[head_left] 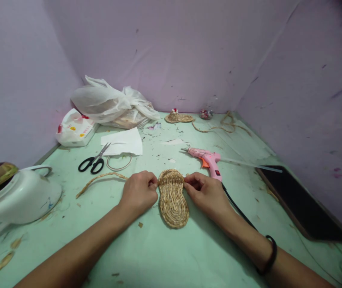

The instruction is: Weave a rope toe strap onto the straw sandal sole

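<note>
A sole-shaped piece of coiled straw rope (173, 200) lies on the green table between my hands, its wider rounded end toward me. My left hand (140, 192) is closed at its upper left edge, pinching the straw cord (100, 176), whose loose tail runs out to the left. My right hand (207, 193) pinches at the upper right edge, thumb and forefinger together where the cord crosses the piece. A pink glue gun (205, 157) with a clear glue stick lies just beyond my right hand.
Black-handled scissors (94, 160), white paper (123, 142) and a ring (119, 162) lie left of centre. A white pot (23, 196) stands far left, a dark tablet (303, 204) right. Behind are a plastic bag (113, 104), a box (79, 130), a small straw slipper (178, 117) and beads (206, 114).
</note>
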Tool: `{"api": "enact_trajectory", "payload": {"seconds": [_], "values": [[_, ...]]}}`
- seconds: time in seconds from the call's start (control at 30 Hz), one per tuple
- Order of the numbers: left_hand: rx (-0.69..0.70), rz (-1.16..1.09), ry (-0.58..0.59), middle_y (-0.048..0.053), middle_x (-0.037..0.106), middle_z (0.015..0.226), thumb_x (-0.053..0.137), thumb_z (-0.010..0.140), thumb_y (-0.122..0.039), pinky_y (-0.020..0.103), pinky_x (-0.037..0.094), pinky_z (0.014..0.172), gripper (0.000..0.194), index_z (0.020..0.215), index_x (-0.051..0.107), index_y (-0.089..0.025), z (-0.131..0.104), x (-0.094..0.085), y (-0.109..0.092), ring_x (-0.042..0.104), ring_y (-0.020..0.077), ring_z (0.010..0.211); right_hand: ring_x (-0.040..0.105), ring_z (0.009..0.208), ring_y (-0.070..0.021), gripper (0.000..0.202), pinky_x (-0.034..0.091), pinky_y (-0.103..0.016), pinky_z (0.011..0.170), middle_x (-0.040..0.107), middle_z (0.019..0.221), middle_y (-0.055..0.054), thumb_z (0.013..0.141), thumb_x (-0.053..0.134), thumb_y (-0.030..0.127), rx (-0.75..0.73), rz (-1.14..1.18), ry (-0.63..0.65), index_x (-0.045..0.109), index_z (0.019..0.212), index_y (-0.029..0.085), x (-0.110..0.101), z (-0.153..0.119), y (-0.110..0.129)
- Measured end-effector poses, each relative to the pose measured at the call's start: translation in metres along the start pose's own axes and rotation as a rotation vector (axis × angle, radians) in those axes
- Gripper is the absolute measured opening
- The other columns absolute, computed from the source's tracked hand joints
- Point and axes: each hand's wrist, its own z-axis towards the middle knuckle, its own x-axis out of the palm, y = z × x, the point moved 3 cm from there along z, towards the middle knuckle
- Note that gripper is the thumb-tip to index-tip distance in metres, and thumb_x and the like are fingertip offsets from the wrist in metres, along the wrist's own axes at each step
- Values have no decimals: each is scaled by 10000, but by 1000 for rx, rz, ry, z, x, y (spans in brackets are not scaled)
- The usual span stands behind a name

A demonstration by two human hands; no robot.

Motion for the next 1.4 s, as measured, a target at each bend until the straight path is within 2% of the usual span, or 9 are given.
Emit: {"api": "enact_trajectory", "payload": {"seconds": [0.83, 0.9, 1.07, 1.4], "values": [[18, 54, 32, 24, 607, 683, 464, 712, -138, 262, 324, 553, 128, 676, 573, -193, -1, -1, -1, 521, 164, 623, 586, 564, -151, 109, 469, -281, 552, 652, 635, -21, 700, 540, 204, 29, 60, 14, 636, 738, 167, 1, 1, -3], [26, 44, 36, 19, 601, 678, 465, 719, -147, 258, 318, 550, 119, 677, 565, -195, -1, -1, 0, 517, 162, 622, 582, 574, -147, 115, 465, -274, 552, 653, 650, -25, 686, 548, 200, 62, 108, 38, 638, 746, 162, 0, 3, -5], [-2, -4, 69, 0, 584, 624, 488, 716, -162, 252, 320, 546, 93, 654, 549, -194, 2, -1, 3, 503, 153, 599, 546, 518, -123, 166, 427, -245, 475, 636, 630, -21, 625, 551, 150, 143, 235, 194, 643, 763, 151, -2, 9, -14], [-1, -1, 57, 4, 588, 645, 484, 702, -133, 256, 323, 547, 103, 645, 546, -194, 0, -2, 1, 497, 152, 610, 541, 516, -124, 157, 397, -242, 452, 624, 619, -17, 643, 549, 158, 68, 127, 174, 654, 760, 161, -3, 7, -16]]}}
